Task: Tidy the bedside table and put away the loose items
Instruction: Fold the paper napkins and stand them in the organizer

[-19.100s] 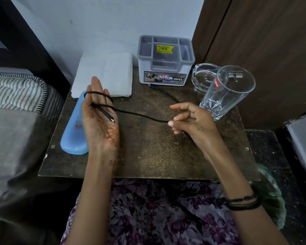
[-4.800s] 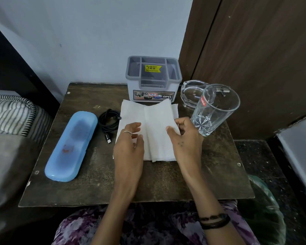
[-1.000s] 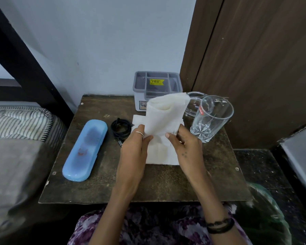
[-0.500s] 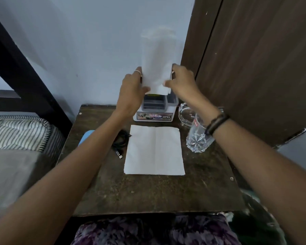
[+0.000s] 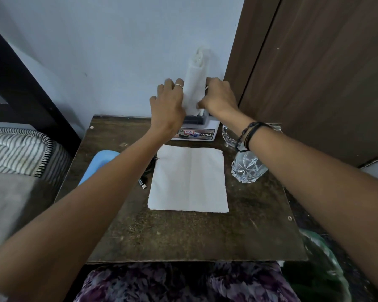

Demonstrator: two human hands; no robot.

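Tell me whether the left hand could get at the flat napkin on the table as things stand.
Probably yes, once it lets go. The left hand is busy gripping the rolled napkin at the organizer, but the flat napkin lies uncovered just below its forearm, nothing on it.

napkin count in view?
2. One rolled napkin stands upright, held between left hand and right hand over the organizer; one flat napkin mid-table. None visibly hidden.

White napkin (image 5: 189, 178); dark brown table (image 5: 196, 234); light blue case (image 5: 98, 163); striped bedding (image 5: 20, 152); purple floral garment (image 5: 183, 282).
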